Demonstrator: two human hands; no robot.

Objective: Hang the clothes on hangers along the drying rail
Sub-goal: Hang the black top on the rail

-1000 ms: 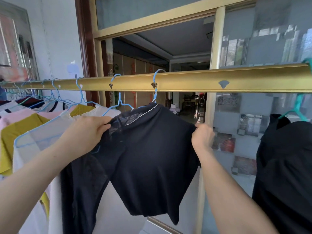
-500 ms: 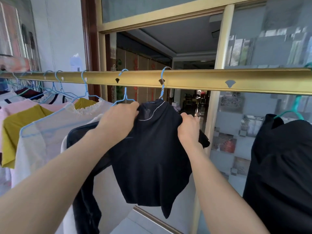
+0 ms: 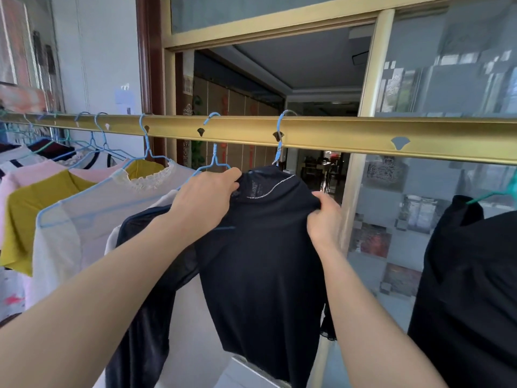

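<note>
A black top (image 3: 263, 264) with a sparkly neckline hangs on a blue wire hanger (image 3: 279, 141) hooked on the gold drying rail (image 3: 349, 135). My left hand (image 3: 205, 201) grips the fabric at the left of the collar. On the right shoulder, my right hand (image 3: 324, 217) pinches the cloth. One black sleeve droops at lower left. Most of the hanger is hidden inside the garment.
Several hung clothes crowd the rail's left part: a white lace-collared top (image 3: 112, 208), a yellow top (image 3: 36, 208), a pink one. Another black garment (image 3: 470, 289) hangs on a green hanger at right. An open doorway lies behind.
Both hands moved inward from the spread shoulders to the collar and right shoulder. The top now hangs narrower and straighter on its hanger.
</note>
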